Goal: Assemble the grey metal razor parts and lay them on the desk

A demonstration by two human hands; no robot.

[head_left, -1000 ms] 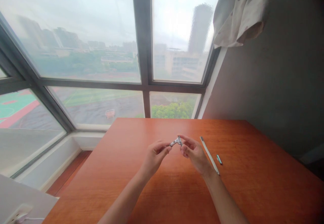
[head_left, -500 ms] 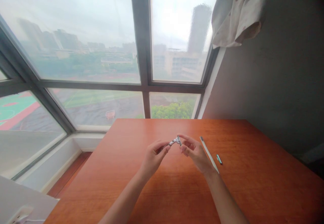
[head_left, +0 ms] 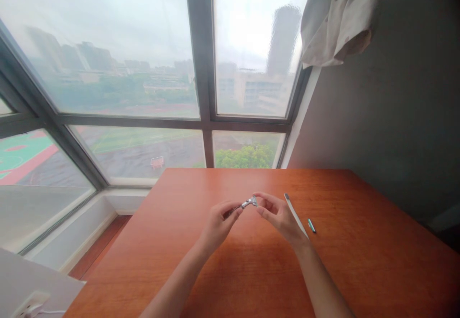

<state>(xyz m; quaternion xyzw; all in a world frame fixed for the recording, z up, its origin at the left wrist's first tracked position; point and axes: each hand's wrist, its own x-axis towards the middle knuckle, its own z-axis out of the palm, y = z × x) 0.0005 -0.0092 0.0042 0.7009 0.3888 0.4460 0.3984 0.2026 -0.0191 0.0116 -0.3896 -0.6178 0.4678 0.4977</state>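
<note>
A silver razor is held above the table, its handle between the thumb and fingers of my left hand. The end of the handle is hidden inside that hand. My right hand has its thumb and index finger closed at the two ends of the razor's head; its other fingers are curled. Beyond my right wrist lies a long, thin whitish stick with a dark tip, partly covered by the wrist. Right of it, a small teal and dark piece, perhaps a blade cartridge, rests on the table.
The reddish-brown wooden table reaches toward large framed windows. A light garment hangs at the upper right by a grey wall. At the lower left, a plug with a white cable sits in a wall socket.
The razor's head has turned slightly between my hands, and my right thumb and index finger have shifted a little with it. The items on the table have stayed put.
</note>
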